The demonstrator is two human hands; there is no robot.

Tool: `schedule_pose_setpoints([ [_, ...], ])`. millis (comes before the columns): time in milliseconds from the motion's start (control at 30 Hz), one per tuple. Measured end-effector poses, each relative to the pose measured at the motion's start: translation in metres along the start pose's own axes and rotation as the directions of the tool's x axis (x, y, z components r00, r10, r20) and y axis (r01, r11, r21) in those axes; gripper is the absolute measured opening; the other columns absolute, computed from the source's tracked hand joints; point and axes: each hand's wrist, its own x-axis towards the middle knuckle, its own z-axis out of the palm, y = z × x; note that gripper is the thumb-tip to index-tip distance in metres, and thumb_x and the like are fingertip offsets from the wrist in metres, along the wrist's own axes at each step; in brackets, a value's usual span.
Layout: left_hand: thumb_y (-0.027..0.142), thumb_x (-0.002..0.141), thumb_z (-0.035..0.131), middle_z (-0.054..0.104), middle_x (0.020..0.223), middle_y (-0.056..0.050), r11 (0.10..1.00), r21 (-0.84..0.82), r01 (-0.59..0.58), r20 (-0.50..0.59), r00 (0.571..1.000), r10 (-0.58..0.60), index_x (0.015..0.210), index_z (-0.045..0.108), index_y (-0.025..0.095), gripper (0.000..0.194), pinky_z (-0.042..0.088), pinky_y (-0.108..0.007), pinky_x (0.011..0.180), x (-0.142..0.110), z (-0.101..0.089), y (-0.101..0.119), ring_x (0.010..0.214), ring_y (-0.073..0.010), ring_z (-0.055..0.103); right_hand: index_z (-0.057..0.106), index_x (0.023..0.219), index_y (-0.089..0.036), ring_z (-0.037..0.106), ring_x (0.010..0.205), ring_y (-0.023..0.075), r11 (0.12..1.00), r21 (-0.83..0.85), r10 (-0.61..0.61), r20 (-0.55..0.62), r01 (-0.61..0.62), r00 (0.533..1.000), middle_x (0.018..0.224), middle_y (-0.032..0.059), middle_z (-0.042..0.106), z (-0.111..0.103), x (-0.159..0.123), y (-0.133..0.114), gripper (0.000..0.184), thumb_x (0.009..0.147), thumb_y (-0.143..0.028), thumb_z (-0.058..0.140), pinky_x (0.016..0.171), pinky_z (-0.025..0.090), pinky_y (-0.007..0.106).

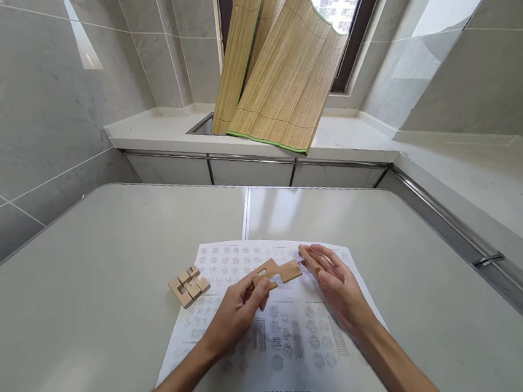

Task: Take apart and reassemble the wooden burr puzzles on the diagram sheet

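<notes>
My left hand (242,305) pinches a flat wooden puzzle piece (289,271) with cut-out notches, held just above the printed sheet. Its lower end is hidden by my fingers. To the right, my right hand (339,283) grips another wooden puzzle piece (311,259), seen partly edge-on. The two held pieces are close together, with a small gap between them. A block of interlocked wooden pieces (189,286), with a dark mark on one of them, rests at the left edge of the printed sheet (291,371).
The sheet, covered with small diagrams, lies on a pale glossy table (147,234). Beyond the table, a bamboo mat (287,69) leans at the window on a white ledge (355,137). A metal rail (445,210) runs along the right side, and tiled walls stand on both sides.
</notes>
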Motion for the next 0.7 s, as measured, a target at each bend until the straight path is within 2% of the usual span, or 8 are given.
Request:
schedule_pose_setpoints([
  [100, 0.056, 0.104, 0.049, 0.051, 0.065, 0.001, 0.949, -0.287, 0.126, 0.133, 0.987, -0.091, 0.074, 0.055, 0.019, 0.048, 0.035, -0.027, 0.063, 0.000, 0.003, 0.000, 0.062, -0.0134, 0.043, 0.066, 0.128, -0.029, 0.046, 0.150, 0.0344, 0.987, 0.155, 0.039, 0.023, -0.042, 0.999, 0.149, 0.0105, 0.063, 0.003, -0.003, -0.001, 0.058, 0.077, -0.045, 0.089, 0.130, 0.024, 0.056],
  [233, 0.060, 0.099, 0.057, 0.055, 0.062, 0.001, 0.856, -0.465, 0.225, 0.225, 0.965, -0.131, 0.079, 0.060, 0.017, 0.048, 0.033, -0.026, 0.060, 0.001, 0.011, -0.008, 0.057, -0.0117, 0.044, 0.066, 0.132, -0.030, 0.042, 0.152, 0.0364, 0.973, 0.206, 0.077, 0.118, -0.101, 0.990, 0.154, 0.0104, 0.059, 0.004, -0.007, -0.001, 0.066, 0.074, -0.048, 0.092, 0.131, 0.020, 0.058],
  [467, 0.059, 0.096, 0.062, 0.052, 0.056, 0.002, 0.805, -0.529, 0.268, 0.211, 0.961, -0.181, 0.079, 0.061, 0.016, 0.046, 0.030, -0.027, 0.060, 0.003, 0.012, -0.014, 0.056, -0.0113, 0.040, 0.065, 0.133, -0.031, 0.035, 0.156, 0.0347, 0.995, 0.086, 0.030, 0.227, -0.050, 0.973, 0.158, 0.0101, 0.055, 0.004, -0.005, -0.009, 0.070, 0.071, -0.046, 0.095, 0.130, 0.024, 0.054],
  [700, 0.056, 0.095, 0.063, 0.050, 0.054, 0.002, 0.822, -0.498, 0.277, 0.176, 0.960, -0.217, 0.070, 0.058, 0.017, 0.047, 0.027, -0.028, 0.058, 0.004, 0.008, -0.010, 0.056, -0.0118, 0.038, 0.062, 0.135, -0.034, 0.041, 0.153, 0.0334, 0.996, -0.085, -0.013, 0.271, 0.038, 0.963, 0.159, 0.0089, 0.052, -0.001, -0.004, -0.013, 0.070, 0.073, -0.039, 0.096, 0.127, 0.033, 0.054],
])
